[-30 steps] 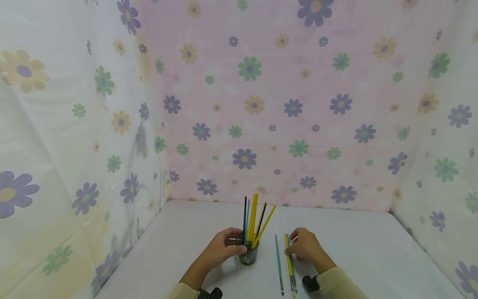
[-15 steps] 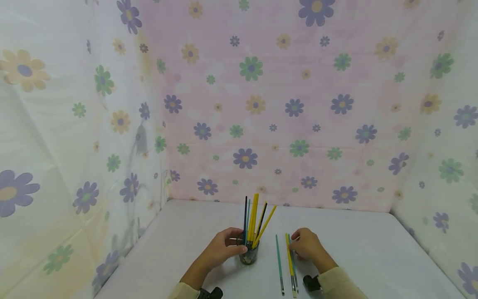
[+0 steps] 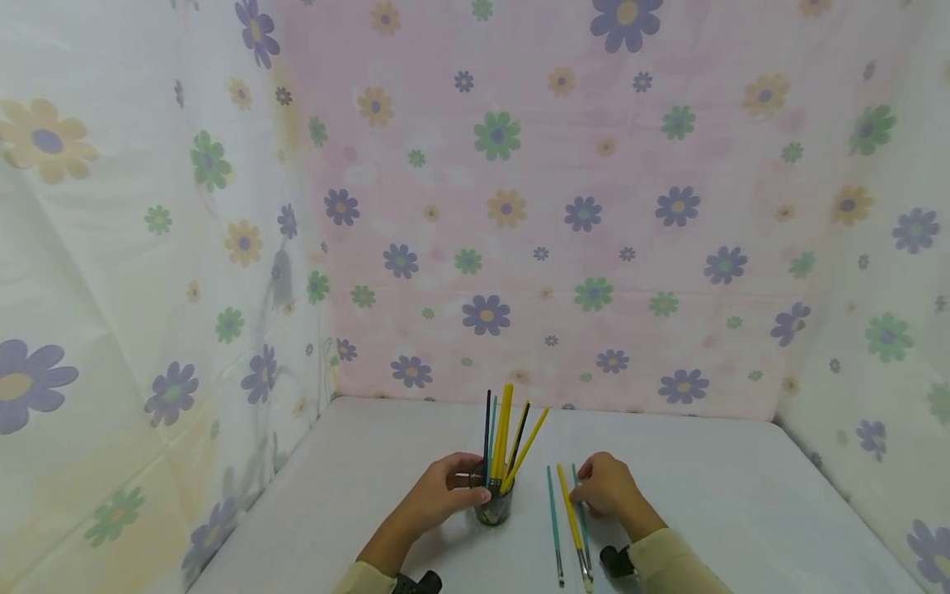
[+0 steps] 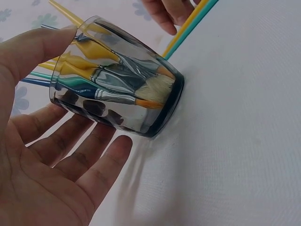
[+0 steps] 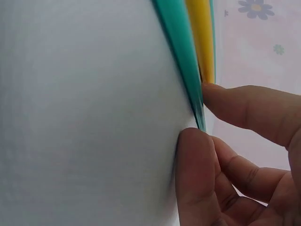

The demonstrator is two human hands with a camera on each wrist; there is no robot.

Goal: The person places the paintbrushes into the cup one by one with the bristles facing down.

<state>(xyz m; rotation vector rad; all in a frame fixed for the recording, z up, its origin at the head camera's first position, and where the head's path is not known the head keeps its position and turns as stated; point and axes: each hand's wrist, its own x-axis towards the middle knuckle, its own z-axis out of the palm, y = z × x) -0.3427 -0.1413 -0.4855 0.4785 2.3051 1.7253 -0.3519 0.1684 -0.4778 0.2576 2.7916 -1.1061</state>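
My left hand (image 3: pixel 445 491) holds a clear glass (image 3: pixel 493 513) of paintbrushes, thumb at the rim and the other fingers along the far side. Yellow, teal and dark blue brushes stand in it bristles down, their bristles (image 4: pixel 157 89) showing through the wall in the left wrist view. To the right, a teal brush (image 3: pixel 554 520), a yellow brush (image 3: pixel 569 511) and another teal brush (image 3: pixel 583 532) lie on the table, bristles nearest me. The right hand (image 3: pixel 612 491) is beside them; its index fingertip touches the yellow brush (image 5: pixel 202 40), while the thumb sits apart near the teal handle (image 5: pixel 181 52).
A white cloth covers the table (image 3: pixel 698 478). Flowered sheets hang behind it (image 3: pixel 534 272) and at both sides. Black wrist devices sit at the left cuff (image 3: pixel 419 582) and the right cuff (image 3: pixel 616 563).
The yellow brush's far end has shifted left, away from the right teal brush, opening a gap between them. My right hand has moved slightly; the left hand and glass stay put.
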